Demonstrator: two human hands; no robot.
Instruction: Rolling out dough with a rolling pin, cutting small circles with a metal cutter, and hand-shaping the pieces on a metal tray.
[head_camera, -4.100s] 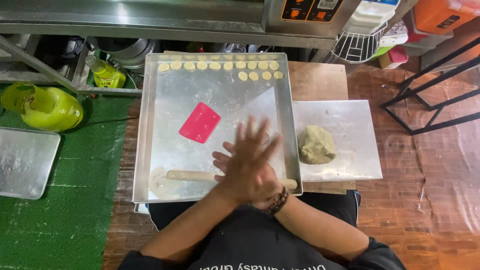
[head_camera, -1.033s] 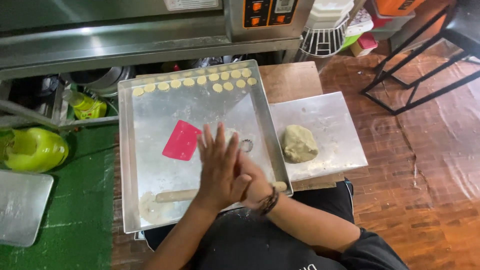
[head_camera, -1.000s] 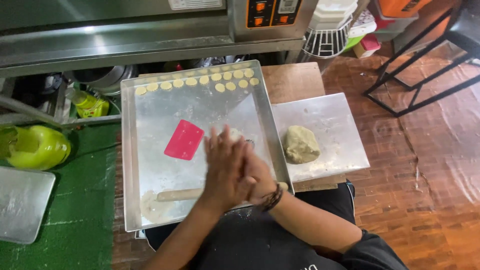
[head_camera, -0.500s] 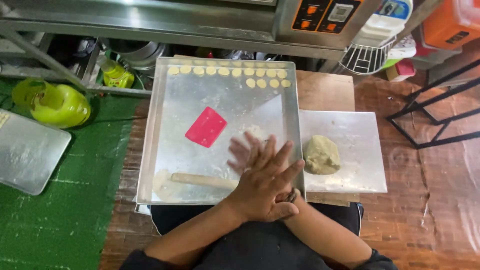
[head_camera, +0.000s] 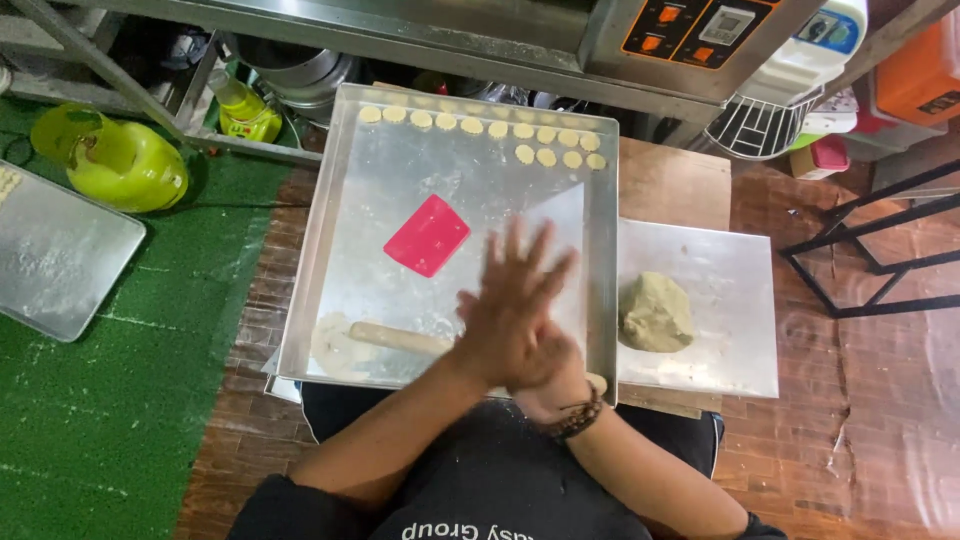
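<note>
Palms pressed flat together, my left hand (head_camera: 510, 300) covers my right hand (head_camera: 545, 375) above the steel tray (head_camera: 340, 250), beside the pink scraper (head_camera: 427, 235); whether anything lies between them, I cannot tell.

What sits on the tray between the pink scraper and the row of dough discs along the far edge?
Nothing: in the head view the tray is bare metal between the pink scraper and the dough discs.

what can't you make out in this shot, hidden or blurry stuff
Head view, the only one:
- Whatever lies between the palms: left hand covers right hand, and the fingers are motion-blurred.
- Wooden roller: its right part is hidden under the hands.
- Dough rounds on the tray: too small for surface detail.
- Yellow-green bottle: partly behind the frame bar.
</note>
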